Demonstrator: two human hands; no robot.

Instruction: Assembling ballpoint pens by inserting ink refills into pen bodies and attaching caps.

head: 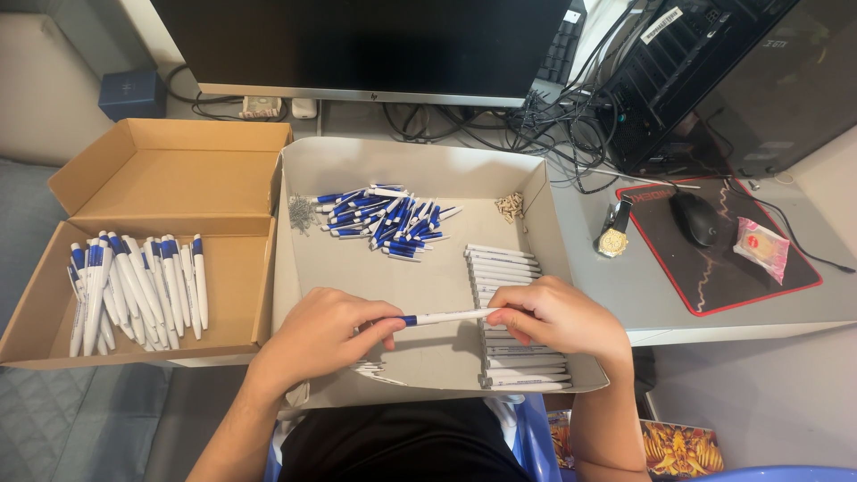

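Both my hands hold one white pen with a blue end (444,316) level above the grey cardboard tray (420,165). My left hand (317,335) pinches the blue end; my right hand (555,317) grips the white barrel end. Under my right hand lies a stack of white pen barrels (504,266). A heap of blue pen parts (386,214) sits at the tray's back, with a clump of small metal springs (303,213) to its left and a few tan bits (511,207) to its right. A few small white pieces (370,368) lie below my left hand.
A brown open box (170,178) at the left holds several finished white and blue pens (134,290). Behind stand a monitor (357,45), tangled cables (536,116) and a computer case (705,71). On the right lie a mouse (694,217) on a red-edged pad, a wristwatch (614,234) and a pink packet (761,247).
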